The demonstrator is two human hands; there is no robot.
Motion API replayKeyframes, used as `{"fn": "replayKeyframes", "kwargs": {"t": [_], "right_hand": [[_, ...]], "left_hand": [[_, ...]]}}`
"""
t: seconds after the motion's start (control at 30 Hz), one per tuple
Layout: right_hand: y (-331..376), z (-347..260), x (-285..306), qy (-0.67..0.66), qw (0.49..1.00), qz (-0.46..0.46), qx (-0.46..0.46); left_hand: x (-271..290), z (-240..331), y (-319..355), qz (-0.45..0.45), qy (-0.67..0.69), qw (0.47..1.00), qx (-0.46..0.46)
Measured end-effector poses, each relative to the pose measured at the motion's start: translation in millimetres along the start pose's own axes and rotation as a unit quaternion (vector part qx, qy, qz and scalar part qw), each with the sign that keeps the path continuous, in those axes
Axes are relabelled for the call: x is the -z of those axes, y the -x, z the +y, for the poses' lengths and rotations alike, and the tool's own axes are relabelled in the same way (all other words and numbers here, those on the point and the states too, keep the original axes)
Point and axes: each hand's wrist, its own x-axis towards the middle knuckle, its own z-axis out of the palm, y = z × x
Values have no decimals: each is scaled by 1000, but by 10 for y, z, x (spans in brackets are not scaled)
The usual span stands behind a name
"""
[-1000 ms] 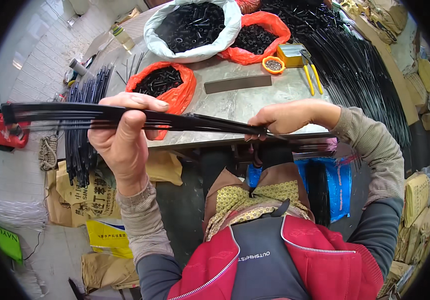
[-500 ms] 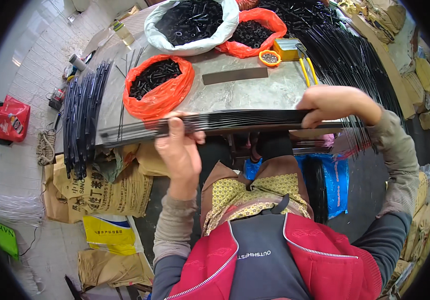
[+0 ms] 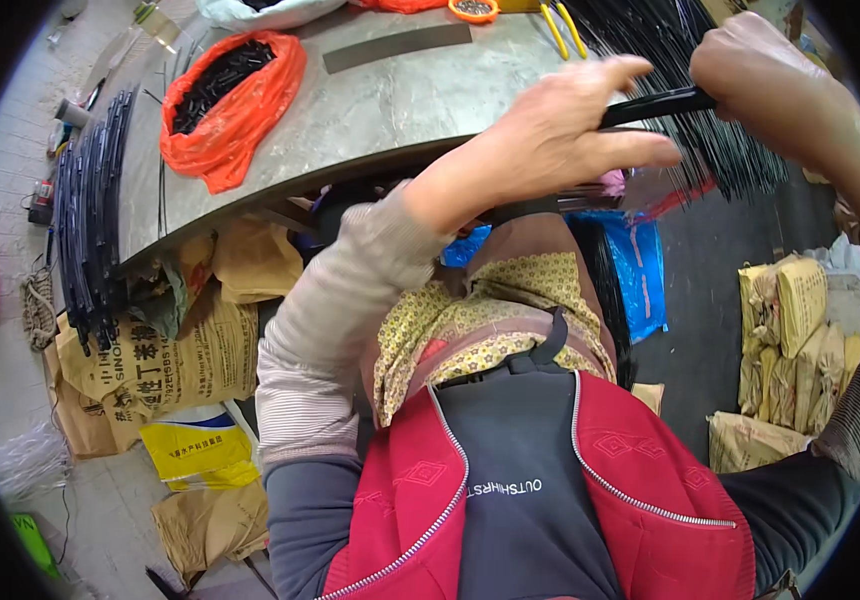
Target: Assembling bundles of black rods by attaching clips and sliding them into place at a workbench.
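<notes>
Your hands meet at the upper right of the view, above the counter's near edge. Your left hand [image 3: 560,130] reaches across with fingers stretched and loosely curled around a bundle of thin black strips [image 3: 655,103], thumb on top. Your right hand [image 3: 765,75] is closed in a fist on the same bundle just beyond it, though how many strips it grips is hard to tell from here. The bundle runs between the two hands, roughly level, and its far end merges into a fan of more black strips [image 3: 710,150] lying on the right part of the counter [image 3: 380,110].

Farther left on the grey stone counter sits an orange plastic bag [image 3: 235,105], open, with small black pieces inside. A dark flat bar [image 3: 395,47] lies near the far edge, with yellow-handled pliers [image 3: 562,25] beside it. Along the counter's left end a row of long black strips [image 3: 95,230] hangs down. Below the counter lie brown paper sacks [image 3: 165,350] and a blue plastic bag [image 3: 640,265]; more sacks [image 3: 790,340] are stacked at the right on the floor.
</notes>
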Motion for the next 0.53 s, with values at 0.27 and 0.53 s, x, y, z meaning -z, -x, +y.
{"fn": "replayKeyframes", "kwargs": {"t": [0.27, 0.53], "right_hand": [[-304, -1276, 1296, 230, 947, -202, 99], [-598, -1804, 1621, 474, 840, -154, 214]], "left_hand": [[-435, -87, 410, -12, 279, 957, 77], [-475, -291, 1166, 116, 277, 952, 65]]}}
